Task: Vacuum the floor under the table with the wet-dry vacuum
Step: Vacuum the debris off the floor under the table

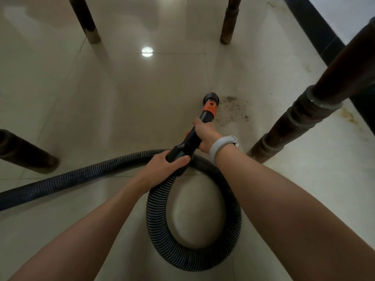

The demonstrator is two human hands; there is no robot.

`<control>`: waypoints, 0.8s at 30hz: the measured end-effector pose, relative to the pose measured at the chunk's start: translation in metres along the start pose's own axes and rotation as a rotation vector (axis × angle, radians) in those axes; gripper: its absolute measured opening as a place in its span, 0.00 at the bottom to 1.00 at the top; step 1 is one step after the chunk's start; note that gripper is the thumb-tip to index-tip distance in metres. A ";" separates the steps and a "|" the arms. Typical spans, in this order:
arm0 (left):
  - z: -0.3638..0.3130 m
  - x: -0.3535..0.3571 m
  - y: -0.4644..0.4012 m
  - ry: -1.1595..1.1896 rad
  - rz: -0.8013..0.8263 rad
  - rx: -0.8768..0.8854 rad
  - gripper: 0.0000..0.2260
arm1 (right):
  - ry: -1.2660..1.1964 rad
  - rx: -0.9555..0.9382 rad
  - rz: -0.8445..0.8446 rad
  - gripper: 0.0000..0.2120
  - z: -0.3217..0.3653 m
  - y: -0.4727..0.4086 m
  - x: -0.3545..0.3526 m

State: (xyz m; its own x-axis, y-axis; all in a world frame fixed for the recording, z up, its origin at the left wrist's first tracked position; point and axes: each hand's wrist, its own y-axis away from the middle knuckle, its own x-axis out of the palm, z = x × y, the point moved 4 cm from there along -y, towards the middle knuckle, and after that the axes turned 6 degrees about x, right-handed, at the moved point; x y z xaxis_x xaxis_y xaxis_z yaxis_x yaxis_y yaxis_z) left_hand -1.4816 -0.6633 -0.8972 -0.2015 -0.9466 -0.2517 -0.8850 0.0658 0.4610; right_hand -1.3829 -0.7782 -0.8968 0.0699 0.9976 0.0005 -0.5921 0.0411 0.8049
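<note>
Head view, nearest first: the ribbed hose (193, 258) lies in a full loop on the tile floor (60, 98) between the two forearms, then runs off to the left edge. The vacuum body itself is out of frame.

Just beyond the loop, the left hand (164, 162) wraps the thick black cuff (180, 153) where hose meets wand, fingers curled round it and thumb across the top. A little farther, the right hand (205, 134), with a pale band (222, 147) at the wrist, grips the wand (200, 126) from the right side, fingers closed behind it.

Past an orange collar (211, 107), the nozzle (211, 98) sits at or just above the tile; whether it touches cannot be told. Just right of it lies a dirt patch (233, 110), not yet taken up.

Four dark table legs (294, 118) stand around the work area, the near right one closest to the arm. Rusty stains (349, 116) mark the floor toward the dark skirting (316, 27) at far right.

Risks, as I judge them: the loop could tighten or kink as the wand reaches farther, cutting suction or dragging the nozzle off line. A sweep rightward could knock the wand or forearm against the near right leg. An open round nozzle held too high may scatter the fine dirt rather than lift it.
</note>
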 end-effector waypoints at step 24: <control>-0.017 0.038 -0.036 0.211 -0.068 0.042 0.15 | -0.177 -0.037 0.189 0.10 0.021 -0.021 -0.037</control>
State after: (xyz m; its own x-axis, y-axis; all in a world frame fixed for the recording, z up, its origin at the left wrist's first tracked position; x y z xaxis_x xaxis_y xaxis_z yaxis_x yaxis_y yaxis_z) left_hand -1.4501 -0.7071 -0.9093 -0.0526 -0.9941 -0.0949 -0.9113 0.0089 0.4117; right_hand -1.3561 -0.8169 -0.9011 0.0926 0.9625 0.2550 -0.6366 -0.1397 0.7585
